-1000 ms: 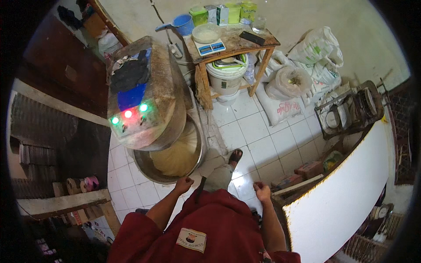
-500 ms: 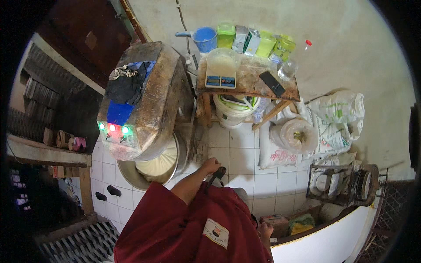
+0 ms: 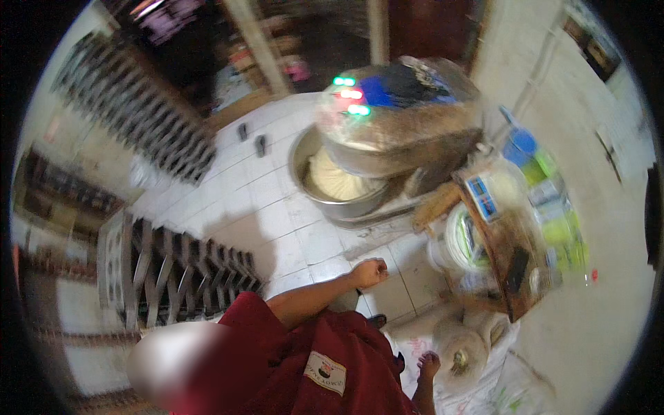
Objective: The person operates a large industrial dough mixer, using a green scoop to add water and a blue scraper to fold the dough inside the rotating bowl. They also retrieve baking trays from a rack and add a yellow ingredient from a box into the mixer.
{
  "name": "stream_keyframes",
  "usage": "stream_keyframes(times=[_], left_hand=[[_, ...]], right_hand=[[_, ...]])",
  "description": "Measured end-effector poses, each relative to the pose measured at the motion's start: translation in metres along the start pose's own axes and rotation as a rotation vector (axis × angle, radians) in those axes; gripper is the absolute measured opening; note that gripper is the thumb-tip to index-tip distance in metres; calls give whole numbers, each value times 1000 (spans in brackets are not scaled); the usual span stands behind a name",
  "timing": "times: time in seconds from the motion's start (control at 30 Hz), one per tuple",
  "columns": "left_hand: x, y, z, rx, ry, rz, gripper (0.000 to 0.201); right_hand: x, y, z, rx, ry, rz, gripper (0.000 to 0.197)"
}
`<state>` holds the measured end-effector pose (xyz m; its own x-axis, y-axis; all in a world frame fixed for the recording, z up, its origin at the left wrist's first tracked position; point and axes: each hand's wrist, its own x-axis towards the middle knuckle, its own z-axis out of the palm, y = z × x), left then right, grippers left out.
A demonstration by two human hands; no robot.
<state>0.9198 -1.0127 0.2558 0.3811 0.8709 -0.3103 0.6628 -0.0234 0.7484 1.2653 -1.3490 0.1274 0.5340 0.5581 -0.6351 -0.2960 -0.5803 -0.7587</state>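
My left hand (image 3: 370, 273) is in front of my body over the tiled floor, fingers curled in, with nothing seen in it. Lower right hangs my right hand (image 3: 429, 363), its fingers also curled and no object showing in them; it appears beside an open clear plastic bag (image 3: 460, 354). Neither hand touches a thing that I can make out. Beyond the left hand stands a large dough mixer (image 3: 408, 142) with green and red lights lit. Pale dough (image 3: 335, 174) lies in its metal bowl (image 3: 301, 159).
On the right, a wooden table (image 3: 508, 277) carries a digital scale (image 3: 482, 198), a blue dipper (image 3: 519, 146) and a phone (image 3: 516, 268). A white bucket (image 3: 458, 235) is under it. Slatted metal racks (image 3: 166, 270) stand at left. Dark sandals (image 3: 260, 146) lie on the floor.
My view has swung left: the mixer and table now appear farther right, and the racks show at left. Both hands stay near my body with curled fingers.
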Motion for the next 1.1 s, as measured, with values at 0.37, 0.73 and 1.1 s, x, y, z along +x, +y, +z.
stream_keyframes(times=[0.37, 0.73, 1.1], left_hand=[[-323, -76, 94, -348, 774, -697, 41], [-448, -133, 135, -510, 1129, -900, 29], [-449, -194, -15, -880, 1328, -798, 23]], right_hand=[[163, -1, 17, -642, -776, 7, 20], [77, -125, 305, -902, -909, -197, 22], [-31, 9, 533, -1085, -1337, -672, 26]])
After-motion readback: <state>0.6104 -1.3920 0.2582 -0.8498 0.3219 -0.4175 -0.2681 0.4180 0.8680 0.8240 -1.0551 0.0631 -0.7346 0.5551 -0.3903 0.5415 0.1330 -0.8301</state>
